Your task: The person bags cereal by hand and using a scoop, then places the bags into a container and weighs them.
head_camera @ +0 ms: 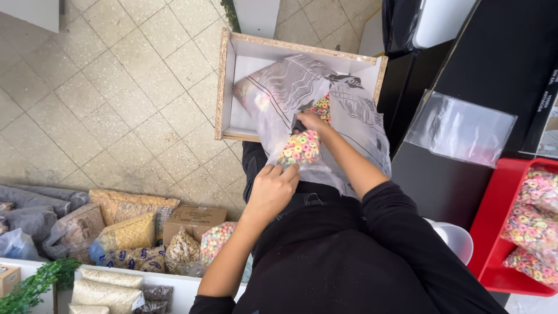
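Here, a small clear bag (300, 147) of coloured cereal rings hangs over the person's lap, just in front of a large printed plastic sack (290, 87) that lies open in a white wooden box (229, 87). The left hand (273, 189) grips the small bag from below, its fingers curled and pressed together on the bag's lower edge. The right hand (311, 122) reaches into the mouth of the sack, fingers closed around a dark scoop handle (298, 124); how tightly they close cannot be told, as the plastic partly hides them. More cereal rings show inside the sack beside that hand.

The box rests on a speckled tile floor (116, 87). To the right stands a black counter (494, 58) with an empty clear bag (459, 128) lying on it, and beside it a red tray (488, 232) holding filled bags of the same cereal. At the lower left, a white shelf (186, 285) carries bags of grains and a cardboard carton (195, 220).
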